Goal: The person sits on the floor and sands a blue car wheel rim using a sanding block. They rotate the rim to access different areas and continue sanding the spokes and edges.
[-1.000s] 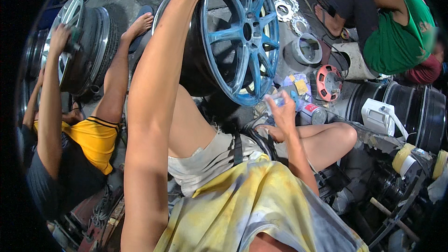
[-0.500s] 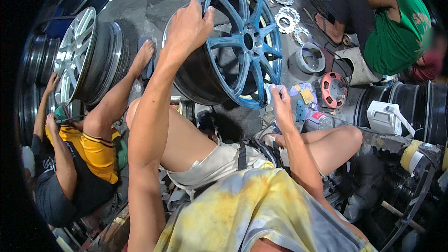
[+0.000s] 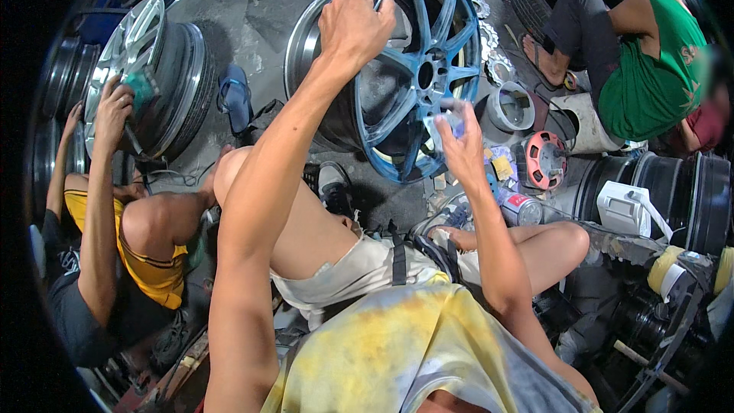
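A blue spoked wheel rim (image 3: 474, 38) stands tilted before my knees, its spokes streaked pale. My left hand (image 3: 355, 27) is closed on the upper left edge of the rim, the fingers hooked over it. At the lower right of the spokes is my right hand (image 3: 464, 145), its fingers bent around a thin whitish-blue piece (image 3: 434, 131). Motion smears that piece, so I cannot tell whether it is cloth or abrasive sheet. Some of it lies against the spokes.
On the left a co-worker holds a green-ended tool (image 3: 141, 90) by a silver wheel (image 3: 126, 46). A blue slipper (image 3: 233, 95) lies between us. To the right are a grey bucket (image 3: 508, 107), a red reel (image 3: 544, 159), a can (image 3: 522, 208) and another person in green (image 3: 650, 69).
The blue rim and both my hands appear farther right in view. My right hand has moved up over the spokes. The left co-worker has raised the green-ended tool and drawn a foot off the slipper.
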